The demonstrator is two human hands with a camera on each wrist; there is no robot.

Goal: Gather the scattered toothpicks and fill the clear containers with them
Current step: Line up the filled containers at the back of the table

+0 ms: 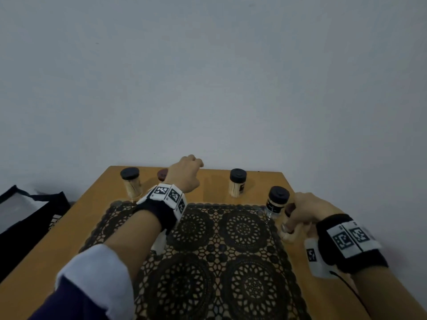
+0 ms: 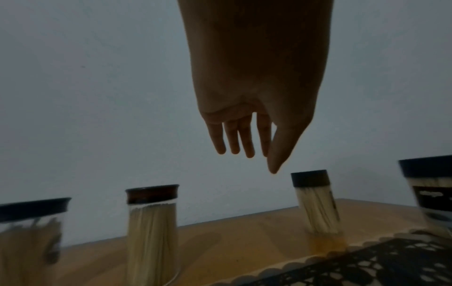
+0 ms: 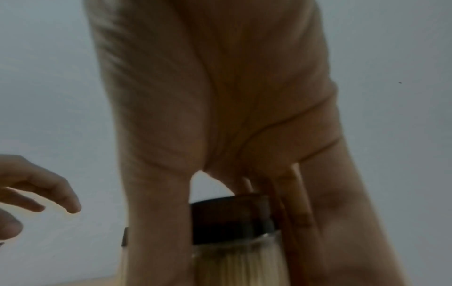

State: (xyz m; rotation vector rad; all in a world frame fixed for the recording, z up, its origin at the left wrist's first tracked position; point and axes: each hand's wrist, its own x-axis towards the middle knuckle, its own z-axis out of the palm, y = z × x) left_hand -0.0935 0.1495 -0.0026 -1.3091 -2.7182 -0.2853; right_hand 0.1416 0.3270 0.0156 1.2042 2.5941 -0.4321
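Right hand (image 1: 305, 210): at the right edge of the desk, fingers and thumb curled round a clear cylindrical container with a dark brown lid (image 3: 232, 218); pale wooden toothpicks (image 3: 237, 269) stand packed upright inside it. The container rests just off the right border of the mat.

Left hand (image 2: 247, 120): raised above the far edge of the desk, fingers straight and relaxed, pointing down, thumb tip close against the forefinger; it holds nothing. It hangs over the gap between two containers.

Clear container with brown lid, full of toothpicks (image 2: 152, 232): upright near the far edge, partly hidden behind the left wrist in the head view.

Clear container with black lid, far left (image 1: 131, 184): upright, toothpicks inside.

Clear container with black lid, far centre (image 1: 237, 182): upright, filled, dark label on its side.

Clear container with black lid and label, right (image 1: 276, 200): upright at the mat's far right corner, just beside the right hand.

Black lace-patterned mat (image 1: 219, 255): lies flat in the middle of the desk.

Orange-brown wooden desk (image 1: 76, 229): stands against a plain pale wall (image 1: 208, 77).

Black bag with a clear panel (image 1: 25, 215): lies left of the desk.
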